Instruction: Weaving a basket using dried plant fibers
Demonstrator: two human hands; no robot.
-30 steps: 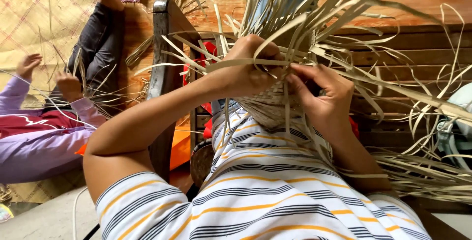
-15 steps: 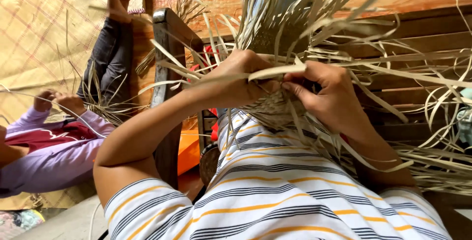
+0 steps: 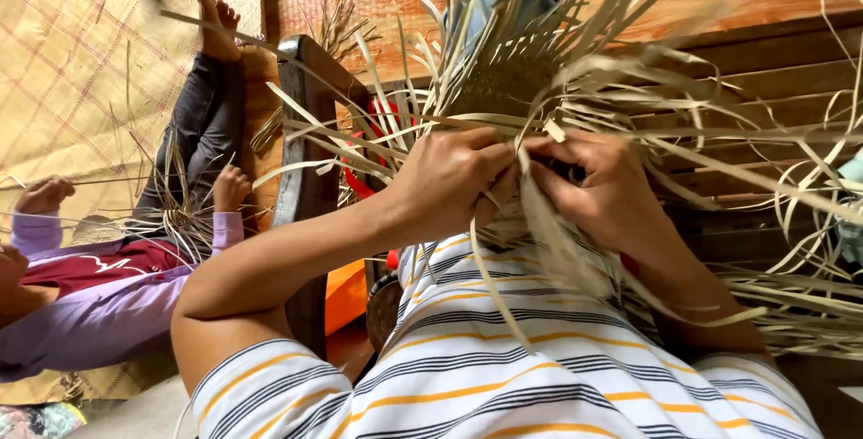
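Two hands, left hand and right hand, pinch pale straw strips of one half-woven basket between them, fingertips hidden, strips beyond counting.

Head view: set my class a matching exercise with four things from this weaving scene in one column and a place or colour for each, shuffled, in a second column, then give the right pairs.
Column one:
1. left hand
2. right hand
3. shirt
4. other person

Column two:
A. white with grey and orange stripes
B. at the picture's left edge, in purple sleeves, on a woven mat
C. pinching pale strips, on the picture's right of the pair
D. gripping strips, forearm running to lower left

Pairs: 1-D, 2-C, 3-A, 4-B
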